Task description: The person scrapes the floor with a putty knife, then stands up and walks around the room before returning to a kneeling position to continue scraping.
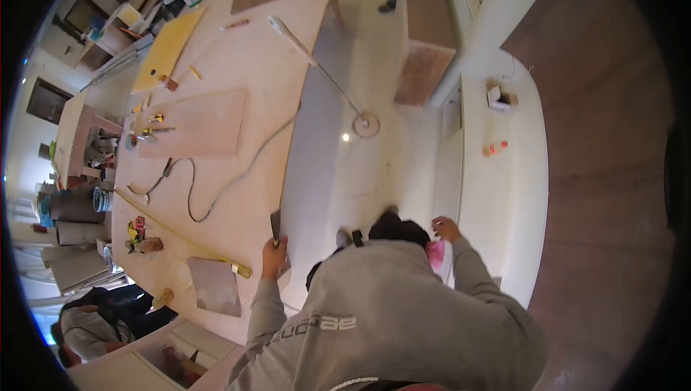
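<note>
My left hand [272, 258] is closed around the handle of a putty knife [276, 224]. Its dark blade points away from me beside the edge of the wooden worktable [252, 197]. On my other side, my right hand [447, 228] is raised with its fingers curled in; whether anything small is in them I cannot make out. Just below that hand, a pink thing [436, 253] shows beside my body, partly hidden by my sleeve. It is near a long white counter [489, 204]. A small grey-brown board [214, 287] lies on the table left of my left hand.
A thin cord [248, 169] winds over the table near a flat panel [209, 128] with tools on it. A long pole [327, 74] with a round foot stands in the aisle. A brown cabinet [428, 31] is ahead; people are at far left and top.
</note>
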Tool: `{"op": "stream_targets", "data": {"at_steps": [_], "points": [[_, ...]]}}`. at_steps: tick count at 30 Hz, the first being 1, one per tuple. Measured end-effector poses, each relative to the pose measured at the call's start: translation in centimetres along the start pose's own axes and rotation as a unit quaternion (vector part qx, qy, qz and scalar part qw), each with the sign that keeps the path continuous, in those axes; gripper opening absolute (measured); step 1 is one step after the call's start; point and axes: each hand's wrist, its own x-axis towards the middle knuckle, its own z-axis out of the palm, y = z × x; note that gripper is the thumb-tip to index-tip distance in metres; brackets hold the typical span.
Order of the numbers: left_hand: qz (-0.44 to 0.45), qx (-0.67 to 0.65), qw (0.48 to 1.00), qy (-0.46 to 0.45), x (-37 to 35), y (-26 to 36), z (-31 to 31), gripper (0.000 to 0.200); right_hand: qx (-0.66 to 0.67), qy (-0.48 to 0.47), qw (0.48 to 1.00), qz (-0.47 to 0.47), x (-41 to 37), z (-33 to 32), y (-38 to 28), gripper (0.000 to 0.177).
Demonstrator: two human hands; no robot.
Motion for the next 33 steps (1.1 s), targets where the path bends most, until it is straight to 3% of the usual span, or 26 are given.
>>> {"op": "stream_targets", "data": {"at_steps": [3,5,7,9,11,13,15,17,19,21,22,24,27,31,32,33], "points": [[-0.028,-0.034,0.999,-0.021,1.4,3.9,1.2,0.030,0.030,0.040,0.986,0.158,-2.4,-4.2,3.8,0.021],[-0.021,-0.009,1.000,-0.019,2.6,2.9,2.5,0.031,0.189,-0.104,0.941,0.259,1.1,-9.8,15.1,0.017],[-0.001,0.015,1.000,-0.010,3.8,3.1,3.7,0.033,0.061,0.049,0.943,0.324,-3.1,-10.7,10.5,0.016],[-0.051,0.067,0.996,0.005,3.6,4.1,5.3,0.049,0.055,0.072,0.939,0.332,-3.8,-12.3,7.6,0.016],[-0.031,0.107,0.994,0.009,2.9,5.4,6.0,0.049,0.044,0.100,0.934,0.339,-2.5,-13.9,7.7,0.016],[0.002,0.123,0.992,0.016,3.2,7.5,7.5,0.049,0.142,-0.025,0.943,0.299,4.2,-17.1,10.4,0.014],[0.026,0.088,0.995,0.029,4.8,10.6,9.5,0.049,0.097,0.065,0.974,0.196,7.7,-16.1,3.3,0.013],[-0.019,0.028,0.999,0.007,4.7,14.8,10.9,0.045,-0.141,0.114,0.983,-0.015,18.3,-14.5,3.6,0.016],[0.007,0.010,1.000,-0.013,6.4,19.0,12.4,0.043,-0.140,0.109,0.967,-0.181,17.9,-11.9,-9.9,0.028],[0.031,-0.007,0.999,-0.034,8.5,23.5,13.5,0.041,-0.135,0.073,0.958,-0.240,18.0,-8.8,-20.8,0.038],[0.062,0.000,0.997,-0.054,9.5,25.8,13.9,0.039,-0.162,0.052,0.953,-0.249,18.7,-7.4,-24.7,0.034],[0.102,-0.011,0.991,-0.082,12.1,30.2,15.0,0.037,-0.236,0.051,0.900,-0.364,19.9,-5.5,-30.6,0.026],[0.120,-0.058,0.986,-0.098,17.4,34.5,16.6,0.036,-0.164,0.019,0.899,-0.406,22.1,-4.7,-34.6,0.021],[0.144,-0.053,0.986,-0.071,25.6,37.7,18.1,0.033,-0.220,0.000,0.941,-0.257,26.1,-9.8,-32.3,0.022],[0.189,-0.061,0.980,0.011,27.0,39.2,17.8,0.032,-0.270,0.030,0.932,-0.241,28.0,-11.5,-29.4,0.023],[0.234,-0.068,0.965,0.096,28.6,40.6,17.4,0.032,-0.398,0.027,0.889,-0.227,28.2,-14.3,-28.3,0.024]]}}
